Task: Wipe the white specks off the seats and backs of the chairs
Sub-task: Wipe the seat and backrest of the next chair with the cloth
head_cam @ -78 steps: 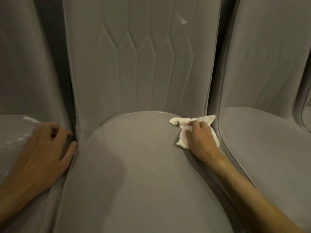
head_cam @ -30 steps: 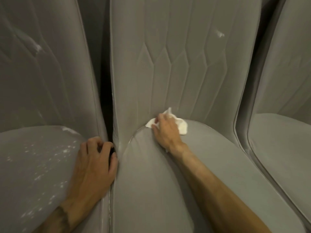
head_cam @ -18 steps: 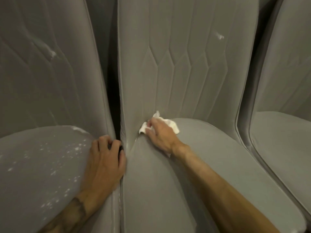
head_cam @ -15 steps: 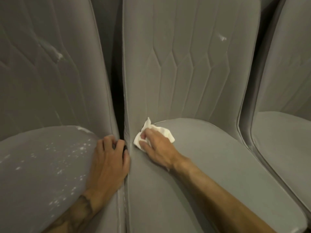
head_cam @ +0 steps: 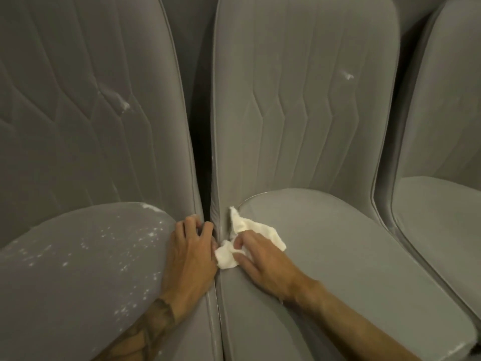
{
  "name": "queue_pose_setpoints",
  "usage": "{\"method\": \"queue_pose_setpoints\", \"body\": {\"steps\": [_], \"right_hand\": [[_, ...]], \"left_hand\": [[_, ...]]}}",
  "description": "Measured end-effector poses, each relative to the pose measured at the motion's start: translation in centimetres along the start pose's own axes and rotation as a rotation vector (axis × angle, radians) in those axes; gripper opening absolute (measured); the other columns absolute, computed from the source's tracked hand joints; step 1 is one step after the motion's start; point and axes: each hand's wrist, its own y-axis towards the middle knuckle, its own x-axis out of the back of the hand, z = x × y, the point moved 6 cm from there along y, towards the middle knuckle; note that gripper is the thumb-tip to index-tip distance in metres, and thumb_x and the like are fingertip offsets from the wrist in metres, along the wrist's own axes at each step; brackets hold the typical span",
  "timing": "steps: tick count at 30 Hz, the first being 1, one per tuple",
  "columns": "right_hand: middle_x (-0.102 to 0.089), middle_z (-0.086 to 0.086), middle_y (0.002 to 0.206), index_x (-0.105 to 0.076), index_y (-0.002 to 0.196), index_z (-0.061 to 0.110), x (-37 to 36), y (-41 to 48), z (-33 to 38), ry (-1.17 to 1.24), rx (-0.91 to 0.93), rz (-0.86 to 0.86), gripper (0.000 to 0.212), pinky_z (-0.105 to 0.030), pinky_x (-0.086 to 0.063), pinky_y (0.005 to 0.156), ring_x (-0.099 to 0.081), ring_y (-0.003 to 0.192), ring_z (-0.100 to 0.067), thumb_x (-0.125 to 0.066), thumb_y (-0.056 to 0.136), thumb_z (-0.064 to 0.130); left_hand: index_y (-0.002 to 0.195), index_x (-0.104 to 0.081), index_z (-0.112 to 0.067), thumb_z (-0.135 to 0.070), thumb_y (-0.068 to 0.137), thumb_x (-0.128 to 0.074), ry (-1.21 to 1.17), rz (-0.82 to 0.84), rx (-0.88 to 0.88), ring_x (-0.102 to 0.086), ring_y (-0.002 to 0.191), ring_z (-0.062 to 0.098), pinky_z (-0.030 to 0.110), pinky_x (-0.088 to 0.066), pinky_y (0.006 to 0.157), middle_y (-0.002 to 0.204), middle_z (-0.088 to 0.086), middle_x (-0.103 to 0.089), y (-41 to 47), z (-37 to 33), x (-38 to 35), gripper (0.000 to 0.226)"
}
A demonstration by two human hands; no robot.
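Note:
Three grey upholstered chairs stand side by side. The middle chair's seat (head_cam: 351, 256) looks free of specks; its back (head_cam: 299, 113) carries one white mark (head_cam: 347, 75) high up on the right. My right hand (head_cam: 263, 259) presses a crumpled white cloth (head_cam: 250, 235) onto the left rim of that seat, by the gap between chairs. My left hand (head_cam: 191, 254) grips the right edge of the left chair's seat (head_cam: 78, 277), fingers curled into the gap. White specks (head_cam: 117, 248) dot that seat, and a white smear (head_cam: 125, 104) marks its back.
A narrow dark gap (head_cam: 204, 152) separates the left and middle chairs. A third grey chair (head_cam: 437, 204) stands close on the right, its seat and back showing no specks. A small white fleck (head_cam: 460, 354) sits at the middle seat's front right corner.
My right hand slid the cloth leftwards along the back of the middle seat and down its left rim, ending beside my left hand. The view shifted left, showing more of the speckled left seat.

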Motion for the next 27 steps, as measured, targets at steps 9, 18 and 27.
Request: {"method": "queue_pose_setpoints", "body": {"steps": [9,18,27], "right_hand": [[-0.055,0.009,0.104,-0.047,0.105,0.028,-0.1,0.4,-1.4,0.012,0.066,0.080,0.011,-0.021,-0.039,0.084,-0.047,0.091,-0.008,-0.047,0.102,0.039],[-0.063,-0.005,0.106,-0.052,0.108,0.015,1.1,4.2,-3.2,0.001,-0.059,0.029,0.013,-0.033,-0.042,0.088,-0.055,0.097,-0.022,-0.053,0.099,0.025],[-0.062,-0.004,0.113,-0.054,0.109,0.011,2.2,5.2,-3.6,0.064,-0.041,0.023,0.012,-0.032,-0.040,0.093,-0.054,0.104,-0.023,-0.053,0.101,0.020]], "left_hand": [[0.103,-0.065,-0.018,-0.031,0.092,-0.070,-0.005,0.003,0.025,-0.046,0.098,0.020,0.031,-0.045,0.077,0.113,0.006,-0.047,0.0,0.0,0.0,0.017],[0.101,-0.063,-0.022,-0.033,0.103,-0.047,-0.012,-0.046,0.020,-0.044,0.094,0.016,0.028,-0.043,0.078,0.108,0.001,-0.044,0.0,0.1,0.4,0.020],[0.097,-0.069,-0.017,-0.022,0.099,-0.057,0.006,-0.070,0.001,-0.050,0.086,0.018,0.029,-0.049,0.071,0.102,0.005,-0.051,0.1,0.2,0.1,0.013]]}}
